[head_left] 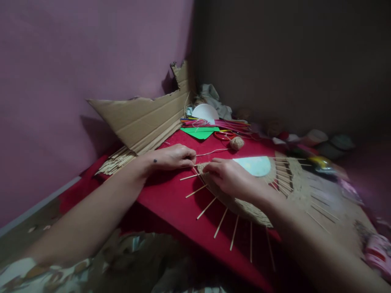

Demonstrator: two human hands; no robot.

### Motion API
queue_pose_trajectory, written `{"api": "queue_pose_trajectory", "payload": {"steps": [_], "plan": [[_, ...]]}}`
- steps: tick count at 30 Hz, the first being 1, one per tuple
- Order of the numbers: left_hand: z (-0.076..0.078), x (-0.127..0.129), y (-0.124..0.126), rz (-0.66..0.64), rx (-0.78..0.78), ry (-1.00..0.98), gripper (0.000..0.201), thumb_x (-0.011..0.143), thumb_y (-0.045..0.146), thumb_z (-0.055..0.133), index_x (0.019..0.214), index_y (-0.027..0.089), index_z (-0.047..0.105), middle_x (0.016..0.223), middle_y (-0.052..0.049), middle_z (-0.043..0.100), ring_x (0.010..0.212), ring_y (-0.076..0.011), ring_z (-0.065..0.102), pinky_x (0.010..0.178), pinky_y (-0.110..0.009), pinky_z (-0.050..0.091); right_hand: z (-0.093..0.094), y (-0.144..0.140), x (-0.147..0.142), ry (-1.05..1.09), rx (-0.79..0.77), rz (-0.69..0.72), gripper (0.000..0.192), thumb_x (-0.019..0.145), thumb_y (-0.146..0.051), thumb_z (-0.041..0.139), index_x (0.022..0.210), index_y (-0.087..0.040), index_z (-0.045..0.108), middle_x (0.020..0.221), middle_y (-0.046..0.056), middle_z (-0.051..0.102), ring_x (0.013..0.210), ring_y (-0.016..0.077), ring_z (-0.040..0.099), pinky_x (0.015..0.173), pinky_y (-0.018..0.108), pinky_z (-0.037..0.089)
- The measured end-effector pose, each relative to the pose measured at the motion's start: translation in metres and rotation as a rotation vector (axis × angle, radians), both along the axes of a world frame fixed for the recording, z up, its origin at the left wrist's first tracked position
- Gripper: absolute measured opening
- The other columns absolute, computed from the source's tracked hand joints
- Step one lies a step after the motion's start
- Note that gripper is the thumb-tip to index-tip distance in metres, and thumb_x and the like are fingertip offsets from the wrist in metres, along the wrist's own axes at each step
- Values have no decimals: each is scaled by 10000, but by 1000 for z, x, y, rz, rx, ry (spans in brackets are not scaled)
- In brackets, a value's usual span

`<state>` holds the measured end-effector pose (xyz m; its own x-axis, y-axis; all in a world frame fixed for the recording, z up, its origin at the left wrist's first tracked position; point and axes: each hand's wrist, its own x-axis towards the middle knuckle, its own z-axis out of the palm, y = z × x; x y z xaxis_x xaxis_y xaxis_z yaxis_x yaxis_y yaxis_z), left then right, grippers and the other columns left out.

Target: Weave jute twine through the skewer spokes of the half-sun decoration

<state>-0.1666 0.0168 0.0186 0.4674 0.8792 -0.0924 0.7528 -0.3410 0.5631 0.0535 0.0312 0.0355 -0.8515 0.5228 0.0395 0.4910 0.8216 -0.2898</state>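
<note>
Nearest the camera, thin pale wooden sticks (221, 223) fan out like spokes from under a round woven disc of tan jute twine (244, 205), their free ends reaching over the red cloth-covered desk (171, 199). The disc lies flat on the desk in front of the person, so both hands can work at its far-left edge, where the weaving meets the bare spokes.

The right hand (227, 176) lies palm down on the disc, fingers curled together at the rim, apparently pressing the coils flat and steady. Whether it pinches the twine itself cannot be told. The left hand (174, 157) rests on the desk just beside the rim, fingers closed on a thin strand of jute twine (210, 152), held taut where it runs away to a small ball of jute twine (237, 143) farther back. A pale blue-white circle (255, 165) shows at the disc's middle, smooth against the rough, fibrous weave.

To the left, a bundle of tan strips (117, 160) lies under a torn sheet of brown corrugated cardboard (146, 118) leaning on the pink wall (76, 61). Behind the ball lie red-handled scissors (224, 135), a green paper sheet (200, 132), a row of coloured sticks (226, 123) and a white dome-shaped piece (205, 112). The clutter at far right is too blurred to name.
</note>
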Motion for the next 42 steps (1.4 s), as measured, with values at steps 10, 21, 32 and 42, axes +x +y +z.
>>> {"api": "queue_pose_trajectory", "payload": {"steps": [10, 21, 32, 42], "plan": [[-8, 4, 1, 13, 191, 157, 179, 902, 284, 464, 805, 165, 556, 705, -10, 586, 615, -123, 511, 562, -224, 322, -23, 22, -29, 92, -56, -93, 207, 875, -216, 528, 1015, -191, 679, 961, 50, 591, 819, 144, 572, 714, 246, 383], [-17, 2, 5, 14, 360, 237, 127, 872, 260, 554, 795, 167, 595, 758, -18, 607, 670, -131, 528, 595, -220, 345, -21, 14, -26, 118, -85, -177, 155, 862, -197, 531, 927, -187, 672, 930, 33, 590, 804, 142, 578, 690, 245, 386], [-1, -7, 0, 10, 158, 64, 103, 819, 214, 564, 769, 147, 624, 727, 2, 588, 673, -107, 508, 624, -209, 349, -16, 21, -43, -148, 121, -98, 184, 838, -283, 503, 938, -190, 626, 961, 53, 630, 791, 169, 575, 550, 280, 251], [15, -21, -9, 69, -99, -46, 142, 786, 260, 519, 862, 161, 587, 718, 21, 579, 643, -100, 509, 580, -196, 366, -18, 14, -41, -153, 239, -165, 158, 869, -200, 450, 943, -176, 587, 967, 83, 650, 815, 183, 579, 557, 293, 264]]}}
